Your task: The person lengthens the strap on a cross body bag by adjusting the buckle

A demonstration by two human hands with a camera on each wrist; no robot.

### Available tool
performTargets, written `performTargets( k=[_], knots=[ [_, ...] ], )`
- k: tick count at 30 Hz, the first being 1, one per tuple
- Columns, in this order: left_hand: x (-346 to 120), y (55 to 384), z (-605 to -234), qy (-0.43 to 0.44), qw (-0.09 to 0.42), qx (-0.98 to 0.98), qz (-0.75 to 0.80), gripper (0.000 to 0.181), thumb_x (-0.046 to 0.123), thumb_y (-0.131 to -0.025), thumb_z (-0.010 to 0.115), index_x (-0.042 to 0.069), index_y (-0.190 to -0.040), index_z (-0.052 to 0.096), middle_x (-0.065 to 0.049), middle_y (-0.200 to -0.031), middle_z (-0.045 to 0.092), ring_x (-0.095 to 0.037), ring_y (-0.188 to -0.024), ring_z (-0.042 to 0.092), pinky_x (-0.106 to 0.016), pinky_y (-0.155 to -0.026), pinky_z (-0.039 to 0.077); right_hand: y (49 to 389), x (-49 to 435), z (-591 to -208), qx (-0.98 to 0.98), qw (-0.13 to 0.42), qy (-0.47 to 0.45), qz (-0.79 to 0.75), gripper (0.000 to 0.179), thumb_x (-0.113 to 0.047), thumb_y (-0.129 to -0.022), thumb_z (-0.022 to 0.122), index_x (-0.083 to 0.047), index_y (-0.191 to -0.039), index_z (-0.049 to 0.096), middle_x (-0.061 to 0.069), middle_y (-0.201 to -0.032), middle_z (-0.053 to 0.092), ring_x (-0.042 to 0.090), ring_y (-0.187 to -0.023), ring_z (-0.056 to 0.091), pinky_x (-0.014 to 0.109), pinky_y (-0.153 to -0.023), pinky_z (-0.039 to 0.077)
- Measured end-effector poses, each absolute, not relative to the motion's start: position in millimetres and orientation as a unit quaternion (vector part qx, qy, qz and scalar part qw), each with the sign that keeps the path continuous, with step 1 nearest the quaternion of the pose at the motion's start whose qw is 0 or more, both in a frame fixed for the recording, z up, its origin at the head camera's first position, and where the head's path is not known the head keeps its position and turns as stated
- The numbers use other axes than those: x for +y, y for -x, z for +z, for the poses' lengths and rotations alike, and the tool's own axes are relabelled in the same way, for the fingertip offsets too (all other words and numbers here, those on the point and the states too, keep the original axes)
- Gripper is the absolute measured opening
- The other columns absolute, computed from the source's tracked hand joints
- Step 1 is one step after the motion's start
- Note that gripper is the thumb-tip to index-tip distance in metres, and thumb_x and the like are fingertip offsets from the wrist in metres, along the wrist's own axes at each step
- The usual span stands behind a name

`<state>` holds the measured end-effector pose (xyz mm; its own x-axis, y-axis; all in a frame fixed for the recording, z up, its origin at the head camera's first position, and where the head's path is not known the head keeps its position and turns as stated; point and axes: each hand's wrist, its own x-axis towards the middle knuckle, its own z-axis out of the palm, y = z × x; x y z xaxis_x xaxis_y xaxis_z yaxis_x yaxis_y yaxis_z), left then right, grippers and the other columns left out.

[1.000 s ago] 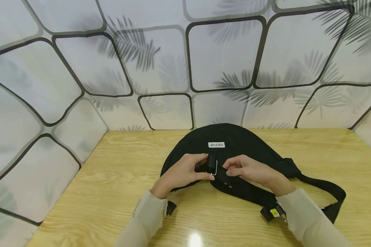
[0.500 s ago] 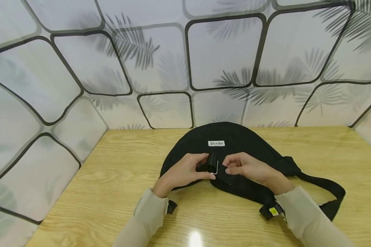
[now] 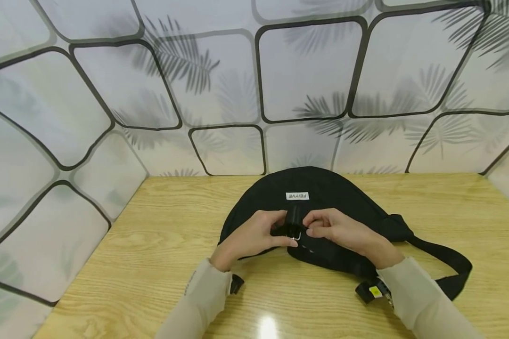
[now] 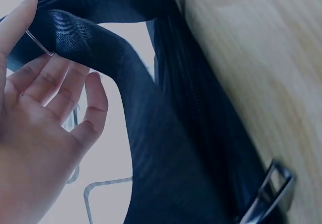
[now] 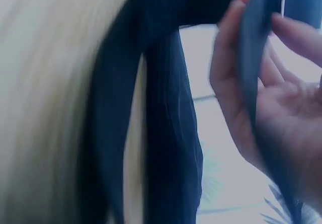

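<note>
A black crescent-shaped waist bag [image 3: 326, 183] with a small white label [image 3: 297, 196] lies on the wooden table. In front of it, my left hand [image 3: 256, 233] pinches a black webbing strap [image 4: 146, 113] at a thin metal loop [image 3: 297, 237], thumb on the near side. Part of the strap stands up as a dark fold [image 3: 294, 219] beside the label. Just right of the loop, my right hand [image 3: 343, 229] pinches the strap between thumb and fingers. The right wrist view has the strap [image 5: 254, 58] running through that hand. Exactly how it threads the loop is hidden.
A black strap end [image 3: 236, 284] sticks out by the left sleeve. Near the right sleeve lies a black buckle piece with a yellow tag [image 3: 375, 292]. A strap loop [image 3: 458, 263] curves off to the right. Patterned fabric [image 3: 225, 150] rises behind the table [image 3: 169, 216].
My right fingers have shifted slightly left toward the metal loop. The strap fold and loop have turned a little in my left hand, which stays in nearly the same place.
</note>
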<state>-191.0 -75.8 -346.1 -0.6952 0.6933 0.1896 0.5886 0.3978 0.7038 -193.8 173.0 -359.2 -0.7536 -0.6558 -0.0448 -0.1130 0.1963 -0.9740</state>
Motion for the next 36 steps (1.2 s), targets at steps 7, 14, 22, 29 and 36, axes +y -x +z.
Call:
performTargets(
  k=[7,14,22,29,36],
  knots=[
    [-80.6,192.6,-344.0,-0.385,0.055,0.836,0.386,0.023,0.022,-0.092,0.078,0.01,-0.093,0.059,0.005,-0.078,0.057,-0.009,-0.063,0.043,-0.023,-0.059,0.035,197.3,179.7,-358.9,0.718,0.262,0.31,-0.566,0.014,0.007,-0.099,0.053,0.016,-0.108,0.059,0.018,-0.094,0.072,0.02,-0.081,0.069,0.029,-0.075,0.055],
    [-74.6,190.3,-345.0,-0.377,0.08,0.832,0.399,0.023,0.019,-0.092,0.078,0.007,-0.108,0.067,0.002,-0.092,0.07,-0.008,-0.074,0.056,-0.022,-0.066,0.043,191.3,168.7,-356.8,0.715,0.234,0.267,-0.603,0.012,0.009,-0.099,0.053,0.015,-0.109,0.053,0.018,-0.097,0.072,0.023,-0.082,0.07,0.031,-0.074,0.057],
    [-72.4,189.7,-348.9,-0.377,0.086,0.836,0.389,0.038,0.018,-0.092,0.078,0.004,-0.125,0.065,-0.005,-0.106,0.073,-0.006,-0.087,0.064,-0.022,-0.076,0.049,185.3,157.6,-356.2,0.723,0.192,0.218,-0.627,0.018,0.005,-0.1,0.055,0.011,-0.115,0.048,0.019,-0.103,0.073,0.02,-0.095,0.07,0.03,-0.086,0.053],
    [-75.4,191.4,-346.9,-0.386,0.086,0.845,0.361,0.041,0.011,-0.088,0.081,0.0,-0.124,0.065,-0.008,-0.109,0.071,-0.01,-0.091,0.067,-0.022,-0.078,0.051,185.7,155.6,-355.5,0.721,0.168,0.216,-0.636,0.018,0.009,-0.096,0.059,0.01,-0.111,0.049,0.008,-0.09,0.071,0.015,-0.088,0.067,0.027,-0.084,0.053],
    [-77.6,191.9,-345.7,-0.381,0.051,0.856,0.345,0.025,0.016,-0.09,0.08,0.001,-0.109,0.071,-0.006,-0.097,0.073,-0.011,-0.082,0.064,-0.022,-0.07,0.047,185.0,153.8,-355.7,0.732,0.173,0.245,-0.611,0.046,0.002,-0.092,0.07,0.017,-0.129,0.047,0.012,-0.096,0.068,0.017,-0.085,0.066,0.029,-0.078,0.055]
  ],
)
